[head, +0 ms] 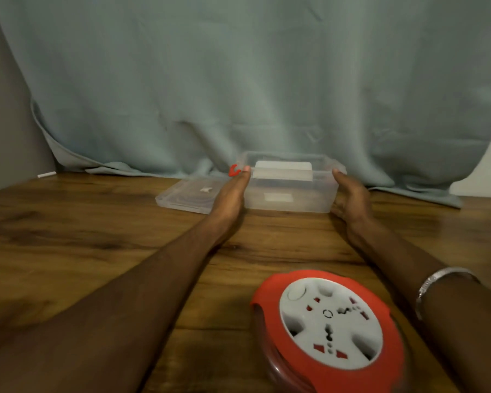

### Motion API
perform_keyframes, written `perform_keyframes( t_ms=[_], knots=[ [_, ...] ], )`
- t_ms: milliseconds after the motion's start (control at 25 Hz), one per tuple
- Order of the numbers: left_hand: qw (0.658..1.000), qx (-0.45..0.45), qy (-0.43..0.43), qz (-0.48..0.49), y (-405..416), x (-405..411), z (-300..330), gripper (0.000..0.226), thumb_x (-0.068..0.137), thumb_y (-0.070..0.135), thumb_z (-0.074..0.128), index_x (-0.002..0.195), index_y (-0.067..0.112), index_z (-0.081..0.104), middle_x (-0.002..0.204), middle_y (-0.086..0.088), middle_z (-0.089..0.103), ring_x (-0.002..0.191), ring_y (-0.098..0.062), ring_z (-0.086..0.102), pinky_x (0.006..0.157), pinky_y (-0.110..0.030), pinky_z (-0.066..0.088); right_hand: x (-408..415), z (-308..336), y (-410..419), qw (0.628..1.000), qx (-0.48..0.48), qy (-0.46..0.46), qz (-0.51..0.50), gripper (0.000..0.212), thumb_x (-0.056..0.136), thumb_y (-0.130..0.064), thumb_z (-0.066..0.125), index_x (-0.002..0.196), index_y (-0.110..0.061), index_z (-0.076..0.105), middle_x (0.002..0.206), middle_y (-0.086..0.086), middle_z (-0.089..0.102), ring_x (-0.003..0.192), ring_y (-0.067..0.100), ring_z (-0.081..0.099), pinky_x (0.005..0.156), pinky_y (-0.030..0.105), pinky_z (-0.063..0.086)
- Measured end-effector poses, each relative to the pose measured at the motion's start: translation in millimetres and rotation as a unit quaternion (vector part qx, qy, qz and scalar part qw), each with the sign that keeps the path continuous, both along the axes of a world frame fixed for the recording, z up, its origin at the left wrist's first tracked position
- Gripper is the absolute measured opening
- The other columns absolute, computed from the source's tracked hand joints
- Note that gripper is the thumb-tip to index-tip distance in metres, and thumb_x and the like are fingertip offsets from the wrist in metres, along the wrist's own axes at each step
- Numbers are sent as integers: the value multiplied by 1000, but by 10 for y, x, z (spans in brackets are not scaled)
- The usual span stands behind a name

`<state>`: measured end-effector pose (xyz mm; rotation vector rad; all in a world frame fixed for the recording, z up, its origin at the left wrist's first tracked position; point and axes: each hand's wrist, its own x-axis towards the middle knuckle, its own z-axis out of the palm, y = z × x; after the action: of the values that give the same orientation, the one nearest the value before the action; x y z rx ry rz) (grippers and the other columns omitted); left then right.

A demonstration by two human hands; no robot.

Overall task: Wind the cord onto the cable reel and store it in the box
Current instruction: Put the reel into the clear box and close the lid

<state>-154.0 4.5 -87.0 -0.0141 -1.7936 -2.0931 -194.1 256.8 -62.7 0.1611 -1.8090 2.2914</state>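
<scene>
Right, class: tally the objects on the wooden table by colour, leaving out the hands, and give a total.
Clear plastic: 2, the box and its lid
Red and white: 1, the cable reel
Red: 1, a small clip at the box's left end
White: 1, a small stick at the table's far left edge
Total: 5

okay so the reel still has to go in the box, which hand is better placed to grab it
Probably the right. The cable reel lies near the right forearm, while the left hand is farther off. Both hands, right hand included, now flank the clear box.
</scene>
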Motion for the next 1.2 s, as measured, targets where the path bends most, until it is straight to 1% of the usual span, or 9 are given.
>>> perform_keyframes(
  t_ms=[200, 440, 560, 680, 760, 840, 920, 1040, 1200],
  knots=[
    [998, 6, 53, 40, 185, 806, 209, 86, 72, 76, 73, 135, 16, 72, 140, -2, 70, 133, -20, 63, 118, -47, 45, 604, 85, 205, 993, 23, 63, -95, 27, 87, -34, 82, 107, -19, 70, 103, 7, 71, 95, 28, 68, 84, 47, 58],
    [997, -24, 63, 45, 349, 1664, 162, 61, 71, 63, 82, 112, 18, 76, 129, -7, 73, 112, -27, 73, 98, -51, 59, 1457, 53, 445, 993, 65, 27, -93, 17, 87, -14, 79, 101, -19, 70, 111, 13, 75, 106, 42, 72, 87, 61, 61],
    [996, -60, 53, 43, 342, 1874, 111, 55, 75, 69, 75, 91, 17, 77, 93, -3, 77, 73, -13, 63, 74, -38, 51, 1744, -8, 511, 994, 65, 1, -82, 25, 87, -8, 77, 110, -14, 69, 113, 11, 74, 107, 39, 72, 89, 59, 63],
    [979, -154, 44, 127, 298, 1945, 95, 72, 79, 87, 60, 72, 16, 66, 64, 3, 63, 59, -17, 55, 65, -41, 45, 1988, 56, 624, 985, 158, -21, -70, 19, 91, -15, 77, 108, -15, 70, 99, 10, 77, 88, 35, 76, 78, 52, 66],
    [948, -222, 63, 221, 270, 1957, 89, 64, 85, 81, 57, 78, 18, 64, 72, 1, 65, 69, -19, 61, 69, -43, 53, 2066, 195, 753, 911, 401, 19, -100, 11, 89, -31, 78, 91, -21, 75, 81, 5, 78, 73, 27, 75, 74, 47, 65],
    [926, -283, 95, 231, 282, 1972, 98, 48, 91, 69, 64, 107, 23, 67, 105, 3, 66, 94, -15, 63, 84, -40, 57, 2197, 413, 792, 818, 567, 39, -91, 25, 90, -50, 75, 79, -27, 74, 78, 0, 78, 72, 22, 73, 76, 43, 63],
    [906, -356, 99, 205, 288, 1966, 105, 55, 95, 56, 69, 140, 26, 59, 138, 5, 54, 120, -10, 54, 99, -32, 49, 2356, 570, 681, 805, 592, -32, 26, 29, 87, -63, 72, 85, -35, 67, 84, -3, 76, 75, 17, 72, 67, 31, 59],
    [904, -363, 105, 200, 284, 1979, 97, 60, 98, 47, 70, 151, 25, 52, 149, 5, 48, 126, -8, 51, 101, -30, 44, 2431, 589, 469, 743, 636, -135, 159, 66, 68, -74, 75, 105, -20, 76, 98, 8, 81, 75, 19, 74, 58, 22, 50],
    [903, -361, 114, 205, 280, 2012, 94, 53, 98, 43, 71, 145, 26, 55, 143, 8, 51, 119, -4, 52, 97, -31, 48, 2396, 550, 437, 783, 566, -159, 202, 65, 71, -63, 81, 110, -11, 77, 101, 15, 81, 68, 17, 68, 58, 23, 51]
  ],
)
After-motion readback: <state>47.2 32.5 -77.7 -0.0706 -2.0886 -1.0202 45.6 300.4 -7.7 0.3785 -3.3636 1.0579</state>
